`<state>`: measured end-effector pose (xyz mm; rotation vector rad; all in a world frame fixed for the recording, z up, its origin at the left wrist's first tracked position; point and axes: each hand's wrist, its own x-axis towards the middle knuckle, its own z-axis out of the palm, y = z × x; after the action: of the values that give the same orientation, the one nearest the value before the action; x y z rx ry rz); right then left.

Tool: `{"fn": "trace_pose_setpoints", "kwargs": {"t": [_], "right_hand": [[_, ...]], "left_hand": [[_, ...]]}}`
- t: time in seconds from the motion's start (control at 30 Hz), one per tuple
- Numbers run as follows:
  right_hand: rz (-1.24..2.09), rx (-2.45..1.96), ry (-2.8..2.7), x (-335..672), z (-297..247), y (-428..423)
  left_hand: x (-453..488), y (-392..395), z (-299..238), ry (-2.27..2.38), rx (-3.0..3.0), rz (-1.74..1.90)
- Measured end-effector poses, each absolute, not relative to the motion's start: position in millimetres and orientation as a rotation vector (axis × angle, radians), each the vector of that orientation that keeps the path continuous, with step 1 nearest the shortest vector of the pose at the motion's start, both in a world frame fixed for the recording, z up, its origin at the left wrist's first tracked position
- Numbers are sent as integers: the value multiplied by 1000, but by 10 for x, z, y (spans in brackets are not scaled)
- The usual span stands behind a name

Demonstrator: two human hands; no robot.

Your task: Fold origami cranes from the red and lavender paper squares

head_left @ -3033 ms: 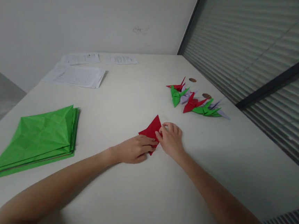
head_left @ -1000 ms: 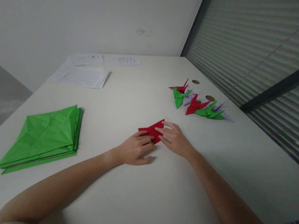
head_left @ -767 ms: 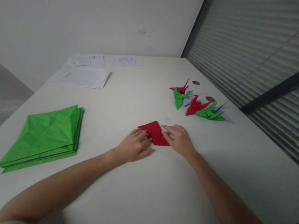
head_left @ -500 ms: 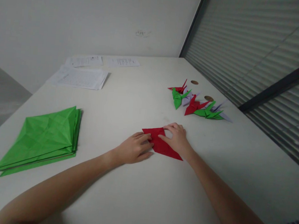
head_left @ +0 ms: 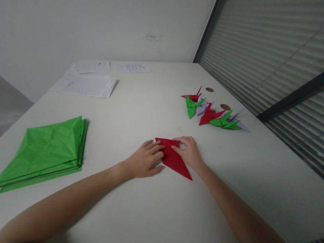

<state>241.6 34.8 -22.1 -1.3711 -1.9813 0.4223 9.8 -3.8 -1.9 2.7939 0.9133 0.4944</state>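
A piece of red origami paper (head_left: 174, 161), folded into a pointed kite-like shape, lies on the white table with one tip toward the lower right. My left hand (head_left: 147, 159) rests at its left side, fingers spread and fingertips pressing on the paper. At the paper's upper right edge is my right hand (head_left: 189, 150), its thumb on the red surface and its fingers curled along the edge, gripping it. The right fingertips partly cover that edge.
Left of me lies a stack of creased green paper (head_left: 46, 145). Several folded cranes in red (head_left: 209, 115), green (head_left: 226, 121) and pale purple stand at the back right. Printed sheets (head_left: 88, 85) lie at the far left. Blinds (head_left: 270, 51) border the right side.
The red paper has turned slightly, its lower right tip swinging down and to the left. My right hand has shifted a little down and left with it; my left hand stays nearly in place.
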Motion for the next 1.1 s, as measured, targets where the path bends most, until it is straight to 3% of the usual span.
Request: {"fn": "trace_pose_setpoints", "kwargs": {"t": [0.33, 1.1], "right_hand": [[369, -985, -2201, 2372, -194, 318], [353, -996, -2341, 2370, -177, 304]], "left_hand": [[102, -36, -31, 940, 2743, 552], [30, 81, 6, 933, 2735, 557]]}}
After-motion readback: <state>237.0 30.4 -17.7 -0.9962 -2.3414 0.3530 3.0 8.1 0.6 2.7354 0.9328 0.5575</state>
